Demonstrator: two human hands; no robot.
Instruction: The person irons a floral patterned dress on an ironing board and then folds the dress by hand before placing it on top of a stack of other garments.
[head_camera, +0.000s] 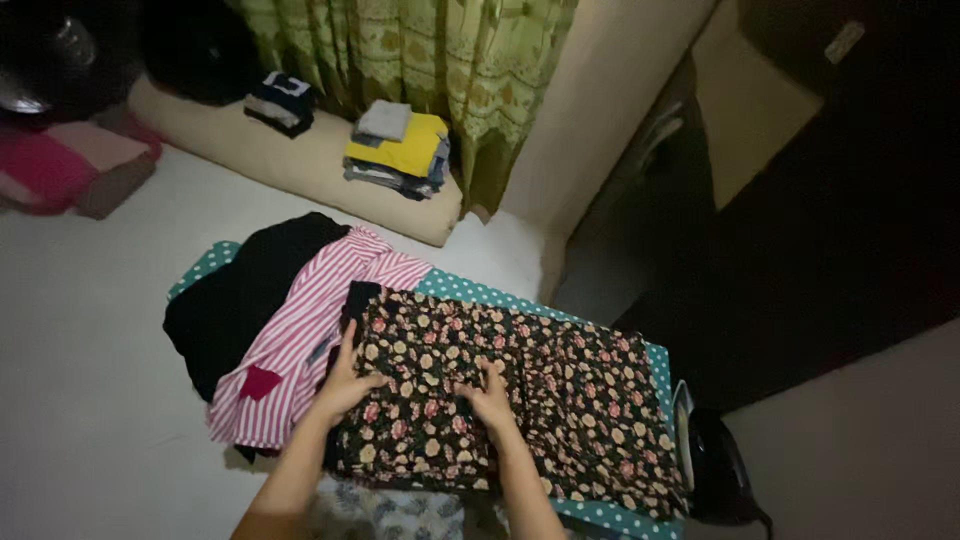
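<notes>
A dark floral garment (560, 390) lies spread flat over a teal dotted cloth (470, 290) on the floor. My left hand (345, 385) rests flat on the garment's left edge, fingers spread. My right hand (490, 395) presses down near the garment's middle, fingers apart. Neither hand grips anything. Just left of my left hand lies a pink-and-white striped shirt (310, 335), and beyond it a black garment (245, 295).
A clothes iron (715, 470) stands at the right end of the teal cloth. A long beige cushion (300, 165) at the back bears two stacks of folded clothes (400, 150). A green curtain (440, 70) hangs behind. Pink bedding (70, 165) lies far left.
</notes>
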